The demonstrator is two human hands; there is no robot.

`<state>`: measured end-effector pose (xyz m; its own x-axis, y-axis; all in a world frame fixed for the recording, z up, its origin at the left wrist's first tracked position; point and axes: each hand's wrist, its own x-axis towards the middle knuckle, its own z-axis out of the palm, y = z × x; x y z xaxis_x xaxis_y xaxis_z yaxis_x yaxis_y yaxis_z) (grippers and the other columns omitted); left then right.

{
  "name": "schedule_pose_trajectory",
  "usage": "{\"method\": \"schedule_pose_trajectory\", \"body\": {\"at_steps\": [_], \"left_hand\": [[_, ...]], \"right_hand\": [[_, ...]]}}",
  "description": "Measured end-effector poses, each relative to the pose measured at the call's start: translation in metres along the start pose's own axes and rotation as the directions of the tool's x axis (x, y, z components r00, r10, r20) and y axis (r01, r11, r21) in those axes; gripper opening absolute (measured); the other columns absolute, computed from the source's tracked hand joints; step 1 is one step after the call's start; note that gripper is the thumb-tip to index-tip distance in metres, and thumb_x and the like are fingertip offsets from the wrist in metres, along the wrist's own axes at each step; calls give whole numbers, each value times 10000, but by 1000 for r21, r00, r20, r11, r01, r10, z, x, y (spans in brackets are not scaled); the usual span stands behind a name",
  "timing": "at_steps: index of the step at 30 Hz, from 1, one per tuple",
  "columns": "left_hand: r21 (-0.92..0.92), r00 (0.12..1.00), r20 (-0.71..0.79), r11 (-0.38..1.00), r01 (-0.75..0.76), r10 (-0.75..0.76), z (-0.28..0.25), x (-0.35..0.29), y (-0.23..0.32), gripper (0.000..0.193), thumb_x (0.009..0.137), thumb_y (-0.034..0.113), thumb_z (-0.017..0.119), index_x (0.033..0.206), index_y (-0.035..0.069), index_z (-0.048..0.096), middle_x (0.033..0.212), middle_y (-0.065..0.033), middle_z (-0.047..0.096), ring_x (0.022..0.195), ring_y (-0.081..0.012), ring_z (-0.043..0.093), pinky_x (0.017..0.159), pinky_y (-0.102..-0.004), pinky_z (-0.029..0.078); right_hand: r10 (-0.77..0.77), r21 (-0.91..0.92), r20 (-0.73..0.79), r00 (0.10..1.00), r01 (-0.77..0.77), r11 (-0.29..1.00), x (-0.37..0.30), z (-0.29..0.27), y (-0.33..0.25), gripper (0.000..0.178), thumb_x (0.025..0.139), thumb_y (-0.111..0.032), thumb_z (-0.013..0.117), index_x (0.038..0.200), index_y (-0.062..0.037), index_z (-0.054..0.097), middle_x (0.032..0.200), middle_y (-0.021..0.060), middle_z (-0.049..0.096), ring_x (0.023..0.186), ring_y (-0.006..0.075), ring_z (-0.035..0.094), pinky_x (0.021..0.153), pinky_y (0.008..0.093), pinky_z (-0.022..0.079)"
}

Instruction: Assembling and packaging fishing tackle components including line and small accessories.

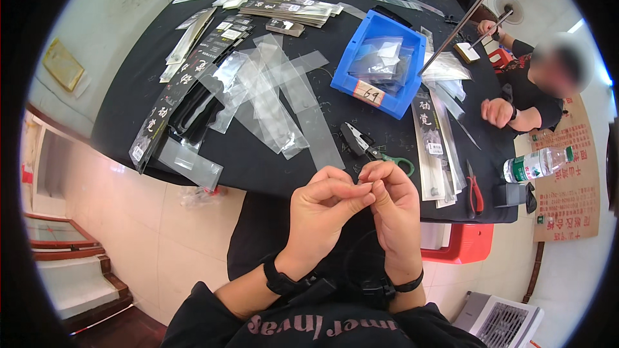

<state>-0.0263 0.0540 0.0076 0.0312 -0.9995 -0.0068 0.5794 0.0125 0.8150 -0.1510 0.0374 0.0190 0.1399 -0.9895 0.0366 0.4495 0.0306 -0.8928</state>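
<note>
A black-covered surface (264, 174) carries everything here, with its near edge just in front of the person. Long dark printed packets (158, 125) lie along its left side, overlapping, perhaps grouped by kind. Clear plastic sleeves (274, 113) fan loosely beside them, probably so that single ones can be lifted off. Beyond the hands, a blue bin (394, 107) stands tilted to the view and holds small clear bags (383, 64), its walls likely keeping them from sliding about. A water bottle (538, 164) lies at the right edge.

The left hand (321, 209) and right hand (398, 209) are raised at the near edge, fingers curled, thumbs and forefingers pinched together around one tiny piece (365, 183); such a fine two-handed grip suggests something too small for a whole-hand hold. Red-handled pliers (476, 194) and a green-handled cutting tool (374, 153) lie within easy reach, apart from the hands.

The piece itself sits between the fingertips, nearly all hidden; it looks thin and slight, but its shape, colour and material cannot be told.
</note>
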Motion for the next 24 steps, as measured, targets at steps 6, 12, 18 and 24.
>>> {"method": "schedule_pose_trajectory", "body": {"at_steps": [6,12,18,24], "left_hand": [[7,1000,20,1000,-14,14,-1,-1,-2,157,775,-62,754,910,17,748,918,-7,550,828,-72,539,728,-194,451],[32,992,123,999,-17,13,-5,-5,6,239,837,-2,725,1068,-4,664,952,-19,566,845,-87,562,763,-209,469],[-37,984,113,989,142,-137,-3,-1,31,342,947,115,589,1252,-4,491,1070,-93,586,991,-208,652,885,-319,524],[-58,968,127,972,227,-218,2,3,33,364,892,7,646,1226,-24,505,1141,-135,569,979,-192,657,864,-271,519]], "right_hand": [[-6,-47,51,999,8,999,0,-4,0,105,939,-108,619,928,-9,587,1006,60,560,953,120,541,881,260,421],[-26,-55,72,997,30,998,-4,-8,-14,141,947,-136,612,889,-10,590,1025,57,544,905,110,515,838,239,415],[-4,-369,187,982,74,926,-18,-17,-33,118,871,-96,690,844,-5,621,991,57,540,847,100,517,729,218,417],[6,-420,228,974,92,903,-25,-16,-36,50,851,-31,680,840,5,647,960,47,549,773,87,530,680,205,415]]}}
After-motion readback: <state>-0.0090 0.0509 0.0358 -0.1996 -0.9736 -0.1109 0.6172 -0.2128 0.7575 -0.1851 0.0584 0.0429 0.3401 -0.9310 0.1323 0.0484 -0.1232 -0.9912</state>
